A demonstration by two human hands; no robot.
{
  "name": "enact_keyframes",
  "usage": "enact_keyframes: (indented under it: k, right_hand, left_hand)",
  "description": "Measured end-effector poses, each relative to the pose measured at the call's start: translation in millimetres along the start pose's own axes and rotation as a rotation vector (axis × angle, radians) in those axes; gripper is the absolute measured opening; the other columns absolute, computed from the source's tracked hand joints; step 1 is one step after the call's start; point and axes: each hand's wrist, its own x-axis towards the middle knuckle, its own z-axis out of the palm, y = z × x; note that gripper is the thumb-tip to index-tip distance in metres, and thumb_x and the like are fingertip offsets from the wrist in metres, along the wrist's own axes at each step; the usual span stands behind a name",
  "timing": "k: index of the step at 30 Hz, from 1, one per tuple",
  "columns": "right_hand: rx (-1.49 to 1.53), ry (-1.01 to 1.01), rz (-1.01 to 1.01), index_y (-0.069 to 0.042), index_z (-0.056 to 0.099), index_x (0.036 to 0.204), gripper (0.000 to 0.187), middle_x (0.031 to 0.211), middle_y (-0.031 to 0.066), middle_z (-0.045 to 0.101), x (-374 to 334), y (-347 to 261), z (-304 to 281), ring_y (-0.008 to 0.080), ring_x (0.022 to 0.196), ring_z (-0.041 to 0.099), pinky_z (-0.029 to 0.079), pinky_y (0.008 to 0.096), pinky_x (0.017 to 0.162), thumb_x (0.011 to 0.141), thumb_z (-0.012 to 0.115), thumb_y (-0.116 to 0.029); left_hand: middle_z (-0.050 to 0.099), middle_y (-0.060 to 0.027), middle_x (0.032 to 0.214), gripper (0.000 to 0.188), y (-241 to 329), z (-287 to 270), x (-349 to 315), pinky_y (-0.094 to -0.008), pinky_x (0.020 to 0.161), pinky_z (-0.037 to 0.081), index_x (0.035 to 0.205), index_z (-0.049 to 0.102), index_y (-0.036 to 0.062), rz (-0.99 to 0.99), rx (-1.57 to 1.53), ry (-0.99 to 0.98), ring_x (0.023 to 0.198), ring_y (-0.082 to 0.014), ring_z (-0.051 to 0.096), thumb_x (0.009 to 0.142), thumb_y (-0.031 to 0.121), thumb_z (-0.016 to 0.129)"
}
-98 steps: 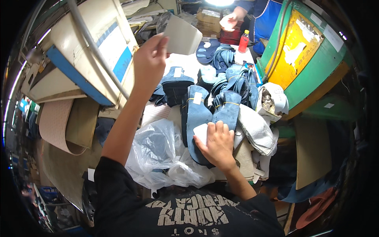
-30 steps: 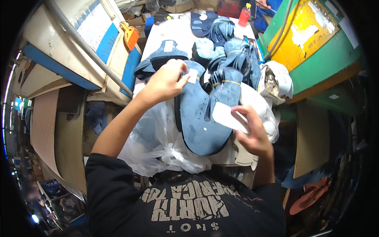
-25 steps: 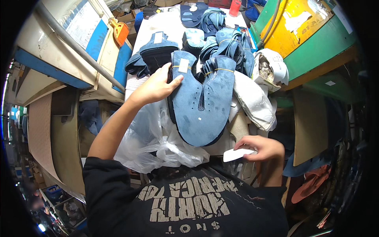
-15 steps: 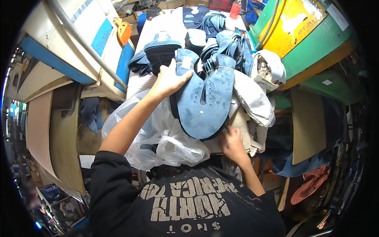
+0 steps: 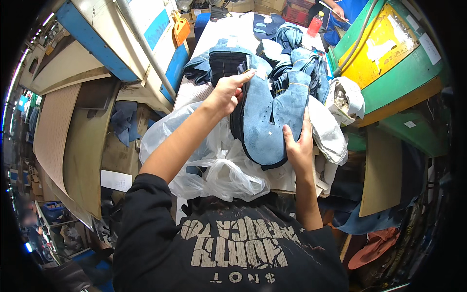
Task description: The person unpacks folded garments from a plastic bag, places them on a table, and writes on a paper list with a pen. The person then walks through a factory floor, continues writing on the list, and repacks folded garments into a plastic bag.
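Note:
A thick bundle of blue suede shoe uppers [image 5: 265,136] lies in front of me, rounded toe end towards me and two legs pointing away. My right hand [image 5: 300,146] grips its right edge, thumb on the top piece and fingers along the side. My left hand [image 5: 228,92] is closed at the bundle's left leg, thumb and forefinger pinched beside a small white tag [image 5: 260,74]. What the pinch holds is too small to make out. A thin elastic band [image 5: 296,84] crosses the right leg.
More bundles of blue uppers [image 5: 224,61] stand behind on the white table [image 5: 204,41]. A clear plastic bag [image 5: 228,177] lies at the near left, a white sack [image 5: 331,138] at the right. Beyond are a red bottle [image 5: 315,23] and another person's hand [image 5: 337,10].
My right hand has come up from below the bundle onto its right edge. My left hand has gone from a wide grip on the left leg to a pinch near its tag.

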Motion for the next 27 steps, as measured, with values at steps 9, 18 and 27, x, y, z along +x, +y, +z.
enact_keyframes:
  k: [9,18,27]
  right_hand:
    - [-0.194,0.117,-0.501,0.0,0.059,0.143,0.061,0.145,0.028,0.055,-8.2,-47.6,13.8,0.0448,0.132,0.053,0.039,0.0483,0.115,0.083,0.057,0.011]
    - [-0.186,-0.348,-0.686,-0.01,0.07,0.133,0.054,0.145,0.0199,0.058,-20.8,-125.5,-8.5,0.0417,0.135,0.053,0.043,0.0506,0.111,0.08,0.072,-0.003]
    - [0.193,-0.314,-0.554,-0.001,0.041,0.154,0.109,0.148,0.0197,0.054,33.4,-170.7,-36.1,0.0334,0.131,0.057,0.048,0.0466,0.107,0.07,0.095,-0.044]
  left_hand:
    - [0.033,-0.036,0.158,0.132,-24.5,21.7,-45.7,-0.0401,0.126,0.021,0.158,0.015,-0.0156,0.373,0.51,-0.048,0.151,-0.0395,0.032,0.081,0.074,0.074]
    - [0.069,-0.0109,0.116,0.088,33.0,25.5,-132.3,-0.0312,0.088,0.057,0.15,0.039,-0.0013,0.475,0.219,-0.054,0.105,-0.0169,0.069,0.08,0.014,0.09]
    - [0.07,-0.012,0.123,0.077,79.3,-46.2,-220.2,-0.0376,0.105,0.049,0.137,0.056,-0.0034,0.659,0.184,-0.18,0.115,-0.0234,0.067,0.07,0.016,0.09]
